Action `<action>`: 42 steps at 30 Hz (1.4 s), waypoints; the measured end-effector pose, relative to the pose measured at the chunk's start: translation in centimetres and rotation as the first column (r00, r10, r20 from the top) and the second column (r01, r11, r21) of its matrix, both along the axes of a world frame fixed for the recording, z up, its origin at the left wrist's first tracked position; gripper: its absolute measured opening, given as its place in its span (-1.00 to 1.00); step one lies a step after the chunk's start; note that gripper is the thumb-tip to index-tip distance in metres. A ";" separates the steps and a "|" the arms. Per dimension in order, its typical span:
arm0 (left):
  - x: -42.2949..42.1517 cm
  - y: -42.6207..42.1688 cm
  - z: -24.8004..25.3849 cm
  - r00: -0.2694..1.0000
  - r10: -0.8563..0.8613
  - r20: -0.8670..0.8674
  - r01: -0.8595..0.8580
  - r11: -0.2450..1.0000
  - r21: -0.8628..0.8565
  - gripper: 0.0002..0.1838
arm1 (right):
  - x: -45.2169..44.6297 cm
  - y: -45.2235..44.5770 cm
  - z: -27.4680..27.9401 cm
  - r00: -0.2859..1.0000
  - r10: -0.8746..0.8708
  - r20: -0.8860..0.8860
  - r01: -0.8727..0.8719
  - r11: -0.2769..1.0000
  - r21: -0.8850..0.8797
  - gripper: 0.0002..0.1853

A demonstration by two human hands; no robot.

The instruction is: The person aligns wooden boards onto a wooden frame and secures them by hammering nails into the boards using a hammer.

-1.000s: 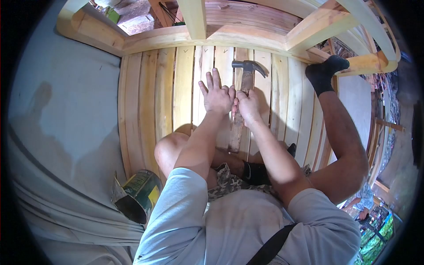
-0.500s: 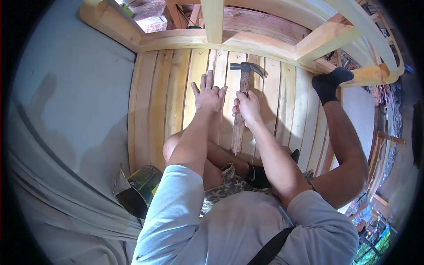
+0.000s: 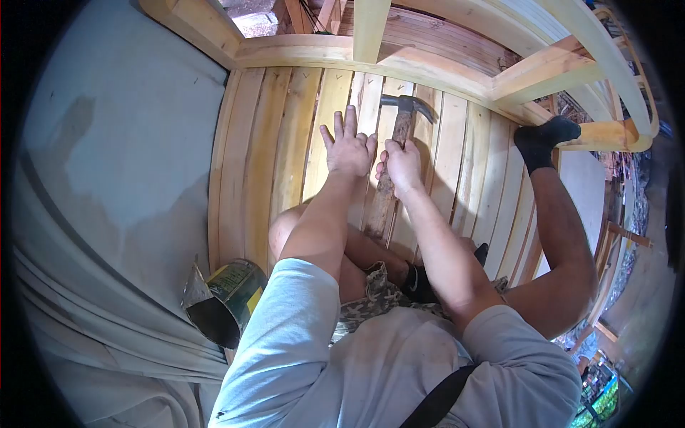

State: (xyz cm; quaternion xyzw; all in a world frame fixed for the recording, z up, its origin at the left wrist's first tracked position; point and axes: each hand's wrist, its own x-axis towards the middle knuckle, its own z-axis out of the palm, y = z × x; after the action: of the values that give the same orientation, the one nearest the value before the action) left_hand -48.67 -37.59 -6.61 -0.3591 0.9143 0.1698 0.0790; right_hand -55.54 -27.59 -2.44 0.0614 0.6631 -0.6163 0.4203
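My right hand (image 3: 401, 167) is wrapped round the wooden handle of a claw hammer (image 3: 404, 123). The hammer's dark metal head is at the far end, over the boards, with its claw curving to the right. Just left of it, my left hand (image 3: 349, 152) is low over the light wooden slats (image 3: 292, 135). Three of its fingers stretch out and apart, while the bent index finger and thumb come together in a pinch. Whatever is between those two fingertips is too small to make out. Small pencil check marks show near the far ends of several slats.
A wooden frame rail (image 3: 307, 51) with posts borders the slats at the far side. An open, cut metal can (image 3: 235, 292) lies tilted at my left, beside a grey cloth (image 3: 121, 342). My legs are on the slats, one socked foot (image 3: 546, 139) against the frame at right.
The view has shifted slightly, so the slats and hands appear a little to the right. The hammer handle tilts a bit more. Both hands keep nearly the same pose.
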 end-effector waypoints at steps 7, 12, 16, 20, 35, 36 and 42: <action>0.1 -0.1 0.6 1.000 0.000 0.019 -0.001 0.999 0.045 -0.34 | 0.7 0.5 -0.1 1.000 0.021 -0.017 -0.021 1.000 0.005 -0.86; 1.6 -3.3 1.0 0.997 -0.035 -0.068 0.044 0.990 0.136 -0.39 | 1.6 -1.3 1.0 0.999 0.031 0.018 -0.031 0.999 -0.039 -0.87; 3.0 -4.3 2.0 0.974 0.225 0.007 -0.225 0.974 0.025 -0.39 | 2.1 -4.2 0.9 0.998 0.051 0.034 -0.048 0.996 -0.069 -0.86; 3.0 -4.5 1.7 0.964 0.240 0.110 -0.255 0.956 0.145 -0.32 | 2.2 -5.7 0.1 0.998 0.068 0.017 -0.068 0.997 -0.036 -0.88; 3.0 -4.8 0.5 0.974 0.218 0.061 -0.225 0.962 0.153 -0.35 | 2.6 -6.1 0.2 0.995 0.078 0.060 -0.077 0.997 -0.012 -0.88; 3.0 -4.9 0.5 0.974 0.218 0.059 -0.225 0.962 0.153 -0.35 | 2.5 -5.9 0.2 0.995 0.069 0.073 -0.068 0.998 -0.011 -0.87; 4.7 -7.1 2.5 0.980 0.154 0.123 -0.173 0.972 0.161 -0.44 | 2.7 -5.4 1.4 0.983 0.149 0.106 -0.148 0.989 -0.026 -0.88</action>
State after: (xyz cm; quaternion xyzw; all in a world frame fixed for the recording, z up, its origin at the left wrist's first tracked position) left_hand -43.96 -44.67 -4.12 -0.4342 0.8579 0.2333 0.1454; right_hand -52.81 -32.95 -1.08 0.0414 0.6367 -0.5848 0.5009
